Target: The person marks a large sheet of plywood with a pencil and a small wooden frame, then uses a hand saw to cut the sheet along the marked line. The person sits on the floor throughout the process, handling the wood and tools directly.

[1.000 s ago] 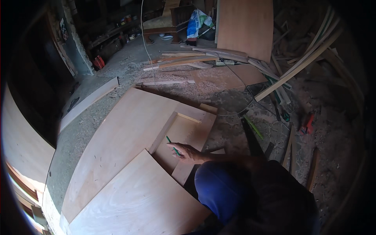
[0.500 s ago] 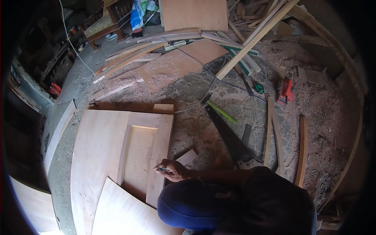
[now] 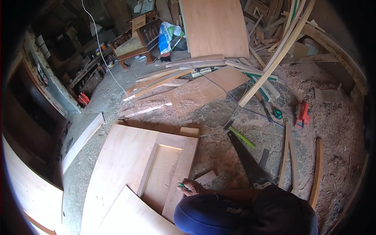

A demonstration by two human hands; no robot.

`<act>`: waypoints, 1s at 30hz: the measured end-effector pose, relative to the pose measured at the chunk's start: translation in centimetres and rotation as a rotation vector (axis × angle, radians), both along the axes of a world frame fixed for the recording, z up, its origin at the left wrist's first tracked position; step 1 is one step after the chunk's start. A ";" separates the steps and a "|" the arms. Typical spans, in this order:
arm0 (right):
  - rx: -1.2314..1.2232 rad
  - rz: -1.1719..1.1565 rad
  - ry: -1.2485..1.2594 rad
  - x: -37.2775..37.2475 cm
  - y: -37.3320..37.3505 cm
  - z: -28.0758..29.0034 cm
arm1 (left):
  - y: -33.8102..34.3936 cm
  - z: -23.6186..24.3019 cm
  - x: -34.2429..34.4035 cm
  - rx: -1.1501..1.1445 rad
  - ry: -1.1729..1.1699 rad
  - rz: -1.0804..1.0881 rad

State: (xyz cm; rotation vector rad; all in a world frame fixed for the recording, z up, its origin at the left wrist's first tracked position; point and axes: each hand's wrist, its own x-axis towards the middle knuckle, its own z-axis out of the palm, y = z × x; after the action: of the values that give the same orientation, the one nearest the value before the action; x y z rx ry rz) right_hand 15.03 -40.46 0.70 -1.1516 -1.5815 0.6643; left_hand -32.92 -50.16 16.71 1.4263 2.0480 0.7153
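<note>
My right hand (image 3: 191,187) is closed around a small green thing (image 3: 181,185); only its end shows, too little to name its kind. The hand is over the right edge of a pale wooden panel (image 3: 121,152) lying low in front of me. Raised wooden strips on the panel frame a sunken rectangular recess (image 3: 160,168). A loose thin plywood sheet (image 3: 131,213) overlaps its near part. Just beyond my hand, a short wood offcut (image 3: 206,178) rests on the floor. My bent knee (image 3: 211,215) is close under the wrist. My left hand is out of view.
Right of the panel lie a handsaw (image 3: 244,158), a bright green stick-like tool (image 3: 242,138), a green tape measure (image 3: 277,113), a red power tool (image 3: 302,114) and wood strips (image 3: 288,154). A cable (image 3: 219,87) crosses the shavings-covered floor. Long planks (image 3: 280,55) lean at the back.
My view has tilted up and turned left, so the scene sits lower and further right. My right hand stays at the panel's right edge, still holding the small green thing.
</note>
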 end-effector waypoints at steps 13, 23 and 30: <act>-0.870 1.111 -0.058 0.7 -4.9 0.6 | -5.0 8.1 9.1 -0.093 0.286 -0.156; -0.978 1.266 -0.069 -9.1 -4.4 -0.7 | -5.9 8.4 8.3 -0.227 0.247 -0.129; -0.513 1.232 -0.270 -8.3 -0.7 -1.1 | -6.5 6.7 7.2 -0.253 0.256 -0.124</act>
State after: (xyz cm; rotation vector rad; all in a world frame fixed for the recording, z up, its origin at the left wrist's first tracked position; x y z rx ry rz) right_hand 6.75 -41.21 -0.41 -0.4695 -2.3883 1.8405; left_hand -25.69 -56.63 23.39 1.5416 2.1250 0.2212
